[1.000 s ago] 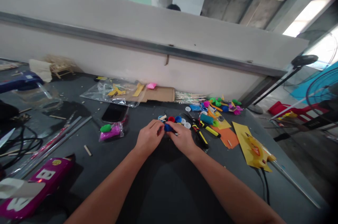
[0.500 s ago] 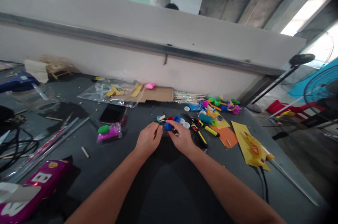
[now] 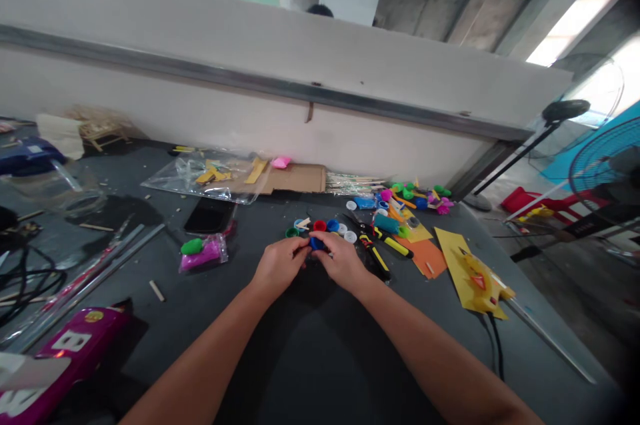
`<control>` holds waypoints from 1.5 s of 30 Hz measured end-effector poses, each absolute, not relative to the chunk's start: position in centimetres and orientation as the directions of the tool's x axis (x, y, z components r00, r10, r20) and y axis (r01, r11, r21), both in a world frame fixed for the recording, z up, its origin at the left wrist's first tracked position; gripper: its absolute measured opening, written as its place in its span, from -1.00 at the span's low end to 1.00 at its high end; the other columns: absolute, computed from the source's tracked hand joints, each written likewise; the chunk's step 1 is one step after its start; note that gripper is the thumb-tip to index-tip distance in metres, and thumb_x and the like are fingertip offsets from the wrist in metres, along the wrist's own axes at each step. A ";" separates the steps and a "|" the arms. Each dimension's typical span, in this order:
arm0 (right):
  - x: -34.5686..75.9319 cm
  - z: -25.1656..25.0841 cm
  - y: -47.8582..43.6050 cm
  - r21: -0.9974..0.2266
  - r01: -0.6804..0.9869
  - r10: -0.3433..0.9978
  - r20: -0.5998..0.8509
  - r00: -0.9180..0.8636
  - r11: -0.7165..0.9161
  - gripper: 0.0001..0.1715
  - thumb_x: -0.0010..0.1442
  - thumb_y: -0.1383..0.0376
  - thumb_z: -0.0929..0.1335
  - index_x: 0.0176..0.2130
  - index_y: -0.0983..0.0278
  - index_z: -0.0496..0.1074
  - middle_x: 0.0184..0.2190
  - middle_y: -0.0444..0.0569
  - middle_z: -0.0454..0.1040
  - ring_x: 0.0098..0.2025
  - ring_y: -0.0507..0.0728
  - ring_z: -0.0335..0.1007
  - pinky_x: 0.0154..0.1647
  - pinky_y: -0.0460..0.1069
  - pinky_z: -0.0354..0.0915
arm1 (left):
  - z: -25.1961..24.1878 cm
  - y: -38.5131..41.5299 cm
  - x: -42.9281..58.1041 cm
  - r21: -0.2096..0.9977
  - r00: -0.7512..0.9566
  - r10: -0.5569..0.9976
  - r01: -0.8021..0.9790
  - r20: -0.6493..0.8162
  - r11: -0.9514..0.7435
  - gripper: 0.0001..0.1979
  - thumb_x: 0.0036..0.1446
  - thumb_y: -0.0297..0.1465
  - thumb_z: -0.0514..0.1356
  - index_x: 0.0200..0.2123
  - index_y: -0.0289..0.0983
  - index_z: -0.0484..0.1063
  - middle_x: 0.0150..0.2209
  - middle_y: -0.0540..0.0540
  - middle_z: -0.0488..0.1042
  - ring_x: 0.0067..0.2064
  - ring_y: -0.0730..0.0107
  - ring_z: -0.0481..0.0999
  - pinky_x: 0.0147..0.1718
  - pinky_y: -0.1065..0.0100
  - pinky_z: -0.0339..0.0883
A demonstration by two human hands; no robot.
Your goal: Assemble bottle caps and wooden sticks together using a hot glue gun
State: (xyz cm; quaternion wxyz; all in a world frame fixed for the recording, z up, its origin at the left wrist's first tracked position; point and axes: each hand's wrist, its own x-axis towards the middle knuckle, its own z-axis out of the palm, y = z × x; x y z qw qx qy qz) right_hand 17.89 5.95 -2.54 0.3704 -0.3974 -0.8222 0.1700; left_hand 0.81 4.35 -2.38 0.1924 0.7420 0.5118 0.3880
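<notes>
My left hand [image 3: 277, 267] and my right hand [image 3: 340, 261] meet over the middle of the dark table [image 3: 310, 345]. Both are closed in a pinch on a small blue bottle cap [image 3: 317, 243] held between their fingertips. Just beyond the fingers lie loose caps: a green cap [image 3: 291, 233], a red cap [image 3: 319, 225], another blue cap [image 3: 333, 225] and white caps [image 3: 351, 236]. A yellow-and-black handled tool [image 3: 378, 261] lies right beside my right hand.
A black phone [image 3: 209, 215] and a pink bag of clay [image 3: 203, 253] lie left of the hands. Orange and yellow sheets [image 3: 467, 271], cables and colourful small parts [image 3: 410, 201] crowd the right. A plastic bag on cardboard [image 3: 235, 175] rests against the white wall.
The hands have drawn closer together on the blue cap, and the view has drifted slightly. The green cap now shows beyond the left fingers.
</notes>
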 end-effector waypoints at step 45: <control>17.6 -2.3 5.8 -0.656 0.557 0.861 0.386 -0.331 0.509 -0.60 0.05 0.39 0.35 -0.06 0.21 0.42 -0.12 -0.01 0.50 -0.09 0.15 0.41 -0.03 0.08 0.30 | -2.1 4.6 0.6 0.696 0.234 0.930 0.616 0.284 -0.368 -0.81 0.15 -0.34 0.05 -0.37 -0.22 0.45 -0.49 0.02 0.49 -0.45 0.47 0.46 -0.43 0.46 0.27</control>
